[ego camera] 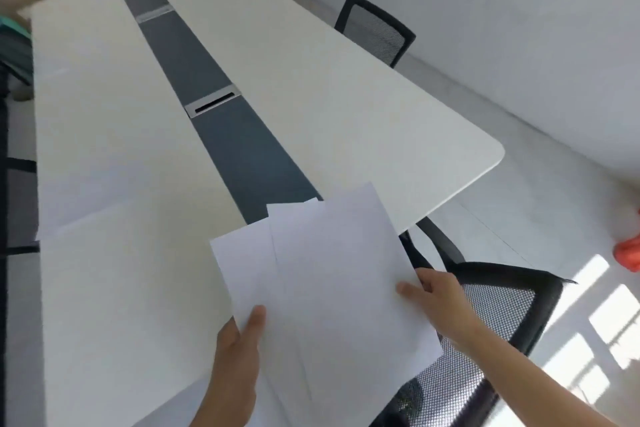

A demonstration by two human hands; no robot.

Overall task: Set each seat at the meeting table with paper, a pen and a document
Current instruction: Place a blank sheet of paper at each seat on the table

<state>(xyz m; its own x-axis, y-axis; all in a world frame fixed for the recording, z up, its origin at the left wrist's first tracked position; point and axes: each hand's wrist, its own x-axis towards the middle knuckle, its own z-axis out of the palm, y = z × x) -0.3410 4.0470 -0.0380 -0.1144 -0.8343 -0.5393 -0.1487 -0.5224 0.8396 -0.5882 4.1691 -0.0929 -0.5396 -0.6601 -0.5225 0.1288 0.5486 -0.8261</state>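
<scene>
Head: paper sheets (332, 281) between fingers (255, 321)

Bare left hand (237, 354) at six o'clock; bare right hand (438, 298) at four o'clock, its forearm uncovered to the frame's edge.

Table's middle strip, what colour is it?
The long middle strip is dark grey-blue; head view shows it.

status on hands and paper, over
Grip: left hand and right hand both on fanned paper sheets. Held above table near end. One sheet already down on left side. Black mesh chair under right hand.
</scene>
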